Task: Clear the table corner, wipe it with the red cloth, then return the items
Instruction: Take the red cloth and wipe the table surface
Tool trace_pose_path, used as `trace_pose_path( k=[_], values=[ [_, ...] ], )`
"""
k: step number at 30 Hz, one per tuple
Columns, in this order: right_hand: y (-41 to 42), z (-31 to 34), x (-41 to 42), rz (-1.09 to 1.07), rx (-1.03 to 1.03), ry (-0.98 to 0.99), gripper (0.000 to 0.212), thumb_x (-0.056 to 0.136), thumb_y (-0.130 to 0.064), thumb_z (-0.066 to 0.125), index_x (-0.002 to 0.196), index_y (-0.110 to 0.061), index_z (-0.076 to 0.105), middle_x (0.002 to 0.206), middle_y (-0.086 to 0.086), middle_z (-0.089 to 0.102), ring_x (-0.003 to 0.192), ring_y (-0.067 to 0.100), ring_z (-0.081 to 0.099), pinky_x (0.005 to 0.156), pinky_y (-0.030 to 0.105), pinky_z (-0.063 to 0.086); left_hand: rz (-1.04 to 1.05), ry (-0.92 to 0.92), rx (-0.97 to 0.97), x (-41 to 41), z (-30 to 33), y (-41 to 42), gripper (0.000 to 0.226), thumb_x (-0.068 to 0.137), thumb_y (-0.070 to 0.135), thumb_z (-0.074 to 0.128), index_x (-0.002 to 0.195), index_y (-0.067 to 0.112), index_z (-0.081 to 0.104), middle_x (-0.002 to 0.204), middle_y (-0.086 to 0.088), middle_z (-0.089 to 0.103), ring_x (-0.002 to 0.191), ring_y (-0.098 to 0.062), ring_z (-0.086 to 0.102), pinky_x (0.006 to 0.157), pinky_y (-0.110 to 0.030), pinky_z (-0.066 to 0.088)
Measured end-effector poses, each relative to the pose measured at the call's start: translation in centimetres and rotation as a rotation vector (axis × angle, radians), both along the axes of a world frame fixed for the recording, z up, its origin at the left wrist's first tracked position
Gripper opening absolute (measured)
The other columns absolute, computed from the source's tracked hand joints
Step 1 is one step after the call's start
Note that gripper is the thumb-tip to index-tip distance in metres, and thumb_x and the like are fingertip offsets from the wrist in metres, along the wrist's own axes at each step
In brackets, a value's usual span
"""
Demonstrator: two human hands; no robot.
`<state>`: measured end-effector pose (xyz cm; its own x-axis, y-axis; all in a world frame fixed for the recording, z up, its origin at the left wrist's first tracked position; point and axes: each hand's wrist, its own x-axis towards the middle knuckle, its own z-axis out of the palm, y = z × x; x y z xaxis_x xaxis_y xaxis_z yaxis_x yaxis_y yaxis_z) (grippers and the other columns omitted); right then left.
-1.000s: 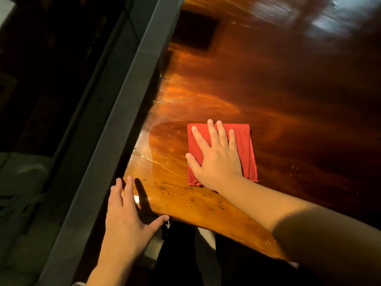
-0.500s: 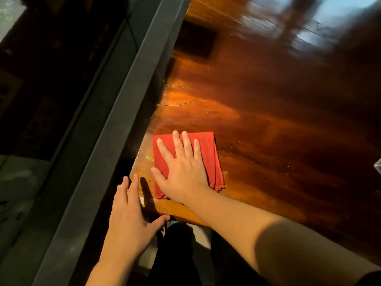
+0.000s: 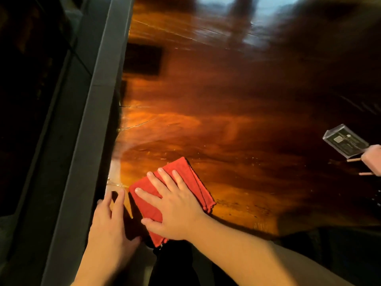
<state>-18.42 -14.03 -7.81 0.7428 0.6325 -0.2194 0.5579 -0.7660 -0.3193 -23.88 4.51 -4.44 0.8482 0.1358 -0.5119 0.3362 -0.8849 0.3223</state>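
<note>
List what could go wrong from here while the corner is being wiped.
1. The red cloth already overhangs the near edge of the table; another pull by the right hand might drag it off.
2. The left hand sits at the table corner, right beside the cloth, and may block the stroke.
3. Another person's hand holds a clear card box and sticks over the table at right; if set down early, it could land on unwiped surface.

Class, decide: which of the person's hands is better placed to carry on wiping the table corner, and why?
Right. The right hand already lies flat on the red cloth, pressing it to the table. The left hand rests bare at the table's edge.
</note>
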Motion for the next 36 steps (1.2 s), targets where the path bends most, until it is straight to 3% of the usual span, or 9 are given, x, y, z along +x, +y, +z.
trace_pose_path(
  k=[4, 9, 12, 18, 23, 28, 30, 33, 36],
  values=[
    [-3.0, -0.1, -0.4, -0.024, 0.008, 0.024, 0.074, 0.094, -0.068, 0.039, 0.160, -0.043, 0.018, 0.172, 0.004, 0.004, 0.156, 0.029, -0.009, 0.124, 0.054, -0.001, -0.102, 0.026, 0.107, 0.9, 0.8, -2.1, 0.141, 0.037, 0.042, 0.098, 0.155, 0.018, 0.025, 0.158, -0.020, 0.024, 0.142, -0.042, 0.030, 0.104, -0.066, 0.037],
    [-8.0, -0.1, -0.7, -0.085, 0.011, 0.059, 0.072, 0.095, -0.070, 0.034, 0.160, -0.044, 0.015, 0.172, 0.003, 0.003, 0.156, 0.028, -0.010, 0.123, 0.054, -0.002, -0.212, 0.071, 0.123, 1.8, 1.7, -5.9, 0.146, 0.050, 0.066, 0.085, 0.154, 0.032, -0.011, 0.165, -0.006, -0.005, 0.151, -0.031, 0.003, 0.119, -0.045, 0.021],
    [-11.1, -0.2, -1.1, -0.144, 0.011, 0.067, 0.072, 0.095, -0.071, 0.034, 0.160, -0.045, 0.014, 0.172, 0.002, 0.001, 0.156, 0.027, -0.010, 0.122, 0.053, -0.006, -0.241, 0.066, 0.146, 2.6, 2.2, -8.7, 0.145, 0.053, 0.074, 0.078, 0.151, 0.034, -0.020, 0.164, -0.003, -0.011, 0.151, -0.029, -0.006, 0.121, -0.042, 0.012],
    [-17.4, -0.5, -1.7, -0.326, -0.026, 0.092, 0.073, 0.094, -0.073, 0.029, 0.159, -0.047, 0.007, 0.172, 0.001, -0.002, 0.155, 0.027, -0.012, 0.120, 0.052, -0.011, -0.396, 0.046, 0.173, 3.7, 3.4, -14.6, 0.140, 0.059, 0.079, 0.070, 0.138, 0.035, -0.036, 0.163, -0.004, -0.020, 0.151, -0.029, -0.010, 0.121, -0.039, 0.009],
    [-21.5, -0.4, -2.1, -0.479, -0.060, 0.142, 0.075, 0.093, -0.077, 0.020, 0.157, -0.049, -0.007, 0.171, 0.000, -0.011, 0.149, 0.022, -0.030, 0.117, 0.050, -0.020, -0.526, 0.035, 0.170, 4.8, 4.8, -19.2, 0.134, 0.064, 0.080, 0.065, 0.147, 0.032, -0.029, 0.163, -0.004, -0.021, 0.151, -0.029, -0.011, 0.122, -0.041, 0.012],
    [-22.3, -0.3, -1.7, -0.439, -0.046, 0.257, 0.079, 0.091, -0.079, 0.017, 0.156, -0.047, -0.016, 0.168, 0.000, -0.026, 0.142, 0.024, -0.042, 0.113, 0.050, -0.029, -0.597, 0.032, 0.174, 5.5, 6.0, -22.9, 0.129, 0.068, 0.079, 0.063, 0.149, 0.029, -0.024, 0.164, -0.006, -0.018, 0.151, -0.030, -0.008, 0.122, -0.039, 0.011],
    [-22.9, 0.1, -1.4, -0.432, 0.023, 0.343, 0.080, 0.092, -0.078, 0.024, 0.157, -0.048, -0.011, 0.167, -0.004, -0.027, 0.143, 0.021, -0.042, 0.115, 0.048, -0.027, -0.597, 0.009, 0.147, 5.6, 6.3, -24.1, 0.127, 0.068, 0.079, 0.063, 0.148, 0.030, -0.024, 0.164, -0.005, -0.017, 0.152, -0.029, -0.006, 0.122, -0.037, 0.011],
    [-24.5, 1.4, -0.5, -0.445, 0.198, 0.484, 0.077, 0.091, -0.071, 0.042, 0.158, -0.044, 0.014, 0.170, -0.010, -0.016, 0.150, 0.012, -0.028, 0.110, 0.034, -0.026, -0.561, -0.034, 0.086, 5.6, 6.2, -25.5, 0.126, 0.067, 0.078, 0.064, 0.150, 0.030, -0.018, 0.164, -0.004, -0.011, 0.152, -0.028, -0.001, 0.121, -0.037, 0.014],
    [-26.7, 3.2, 0.0, -0.548, 0.366, 0.630, 0.078, 0.088, -0.071, 0.049, 0.156, -0.038, 0.030, 0.171, -0.011, 0.007, 0.153, 0.005, -0.007, 0.118, 0.034, -0.008, -0.522, -0.051, 0.030, 5.7, 6.4, -26.8, 0.127, 0.067, 0.075, 0.068, 0.153, 0.028, -0.013, 0.165, -0.004, -0.002, 0.151, -0.028, 0.006, 0.120, -0.038, 0.019]
  ],
)
